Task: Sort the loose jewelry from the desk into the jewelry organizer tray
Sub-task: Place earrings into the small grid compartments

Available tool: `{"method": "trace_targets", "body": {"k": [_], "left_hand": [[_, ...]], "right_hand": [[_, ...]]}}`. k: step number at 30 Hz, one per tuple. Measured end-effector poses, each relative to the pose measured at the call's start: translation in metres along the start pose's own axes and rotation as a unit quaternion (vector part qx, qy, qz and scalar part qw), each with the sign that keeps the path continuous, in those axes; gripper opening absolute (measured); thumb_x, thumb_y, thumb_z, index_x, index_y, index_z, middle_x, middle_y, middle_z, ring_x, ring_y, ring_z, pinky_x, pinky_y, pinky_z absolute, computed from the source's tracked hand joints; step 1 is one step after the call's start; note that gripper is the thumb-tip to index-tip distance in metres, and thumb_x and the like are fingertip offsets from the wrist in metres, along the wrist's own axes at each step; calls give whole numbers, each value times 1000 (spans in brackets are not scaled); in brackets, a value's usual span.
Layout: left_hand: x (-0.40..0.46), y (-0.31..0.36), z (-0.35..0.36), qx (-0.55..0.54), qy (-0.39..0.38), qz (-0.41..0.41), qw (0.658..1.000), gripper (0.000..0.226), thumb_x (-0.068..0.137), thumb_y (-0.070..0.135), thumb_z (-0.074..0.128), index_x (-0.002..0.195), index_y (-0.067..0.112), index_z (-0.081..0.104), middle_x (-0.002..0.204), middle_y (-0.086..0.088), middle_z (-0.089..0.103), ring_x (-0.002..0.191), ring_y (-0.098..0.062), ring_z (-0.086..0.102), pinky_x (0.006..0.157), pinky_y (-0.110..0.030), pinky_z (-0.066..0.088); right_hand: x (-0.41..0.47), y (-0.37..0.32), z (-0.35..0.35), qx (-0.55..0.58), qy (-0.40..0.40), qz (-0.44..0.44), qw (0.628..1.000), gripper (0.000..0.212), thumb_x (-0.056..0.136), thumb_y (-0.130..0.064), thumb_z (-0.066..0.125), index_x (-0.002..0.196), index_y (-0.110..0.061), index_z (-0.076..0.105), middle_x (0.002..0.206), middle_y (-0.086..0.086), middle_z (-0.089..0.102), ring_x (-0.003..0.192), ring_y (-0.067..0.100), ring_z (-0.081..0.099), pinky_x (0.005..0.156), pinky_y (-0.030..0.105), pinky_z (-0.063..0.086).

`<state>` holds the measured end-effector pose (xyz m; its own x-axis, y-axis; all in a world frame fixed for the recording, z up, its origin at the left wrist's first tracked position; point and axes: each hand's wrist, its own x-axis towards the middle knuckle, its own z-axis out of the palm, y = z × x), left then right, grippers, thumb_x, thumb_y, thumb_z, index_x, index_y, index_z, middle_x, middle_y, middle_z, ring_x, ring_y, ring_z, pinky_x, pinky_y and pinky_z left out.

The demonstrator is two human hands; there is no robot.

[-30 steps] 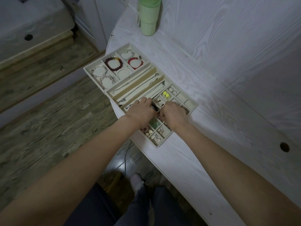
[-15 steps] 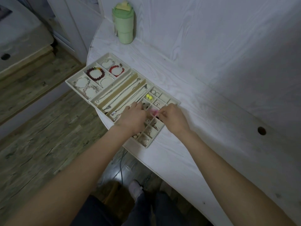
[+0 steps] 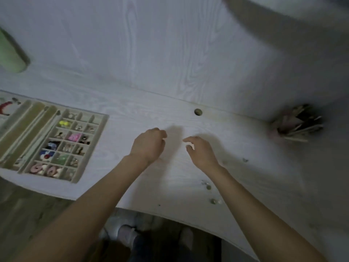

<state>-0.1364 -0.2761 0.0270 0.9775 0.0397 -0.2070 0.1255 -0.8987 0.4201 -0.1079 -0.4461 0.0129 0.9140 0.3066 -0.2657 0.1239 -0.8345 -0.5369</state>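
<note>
The jewelry organizer tray (image 3: pixel 88 148) lay flat at the left of the desk (image 3: pixel 151 114), near its front edge and partly cut off by the frame. Its right section was a grid of small compartments; visible contents included a yellow piece (image 3: pixel 64 123), a pink piece (image 3: pixel 74 137), and dark blue and red pieces (image 3: pixel 47 154). To the left of the grid ran long channels (image 3: pixel 28 129) holding thin chains. Loose jewelry (image 3: pixel 207 186) remained on the desk to the right of the tray: several small pale pieces lay near the front edge beside the right forearm, and one more (image 3: pixel 245 159) lay farther right. The blur hid their type.

Both hands hovered over bare desk surface, well apart from the tray. The left hand (image 3: pixel 149 144) was extended forward with the wrist slightly flexed and the fingers curled loosely inward toward the palm; whether it held anything could not be told. The right hand (image 3: pixel 202 150) was extended beside it, palm down, fingers half-curled and slightly spread, thumb apart from them, holding nothing visible. The two hands stood near each other without touching.

A round cable hole (image 3: pixel 198 111) sat in the desk beyond the hands. A green cup (image 3: pixel 11 57) stood at the far left, and a blurred cluster of sticks (image 3: pixel 298 125) lay at the far right.
</note>
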Motion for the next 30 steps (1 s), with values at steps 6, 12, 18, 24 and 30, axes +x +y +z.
{"method": "trace_targets", "body": {"k": [6,12,18,24,30], "left_hand": [[17,104,65,-49,-30,79,995,40,96,8,39,133,15,52,140,-4,47,122,-24,50,102,-33,39],[21,150,132,-2,-121,133,984,53,98,5,34,149,15,25,158,-4,16,146,-16,12,116,-27,13],[18,154,166,57,-104,132,984,59,97,6,33,151,21,16,159,1,8,146,-14,5,118,-34,13],[17,166,174,134,-35,141,980,47,96,8,39,143,12,37,150,-7,32,135,-25,31,107,-34,29],[25,168,172,141,-19,111,984,23,93,9,48,113,5,58,114,-13,52,105,-27,49,81,-32,40]], "right_hand": [[-37,126,-53,-26,6,60,998,46,100,-7,36,145,-15,36,154,3,28,143,17,22,113,26,19],[-50,208,-75,-29,-45,70,996,57,97,0,33,150,-20,25,159,-1,12,146,15,11,117,29,16],[-48,228,-64,-16,-38,27,999,52,97,0,38,146,-15,33,156,2,22,144,15,17,116,25,14],[-43,228,-50,-52,55,7,997,39,92,5,45,128,-5,55,128,10,48,120,22,41,93,26,37],[-41,223,-43,-24,47,21,998,14,91,1,48,97,-5,59,99,11,56,91,24,55,78,35,48]]}}
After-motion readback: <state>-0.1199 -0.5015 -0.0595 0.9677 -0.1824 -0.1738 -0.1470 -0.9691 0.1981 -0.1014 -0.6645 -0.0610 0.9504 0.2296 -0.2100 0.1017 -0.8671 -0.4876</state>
